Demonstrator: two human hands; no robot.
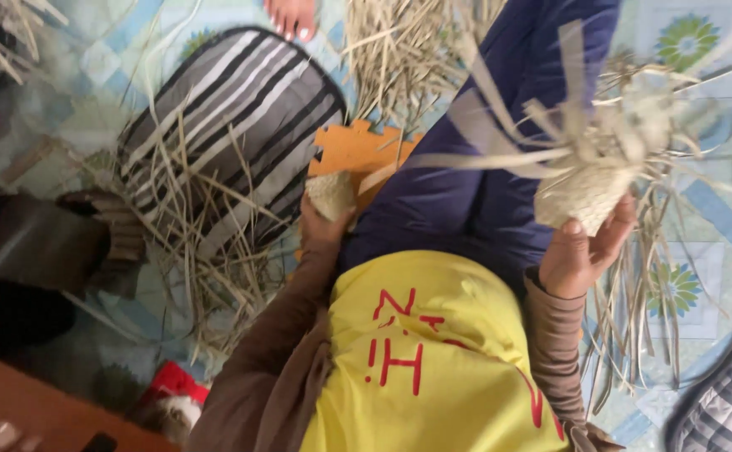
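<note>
Fingers of the right hand, arm bent upward, clasp a half-woven straw basket above the lap. Left hand, lowered beside the thigh, grips a small woven piece.

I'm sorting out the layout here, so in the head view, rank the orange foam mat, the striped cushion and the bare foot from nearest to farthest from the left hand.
From the left hand, which grips a small woven piece:
1. Orange foam mat: right behind the hand, touching or nearly so.
2. Striped cushion: to the hand's left and farther up.
3. Bare foot: at the top edge, past the cushion.
</note>
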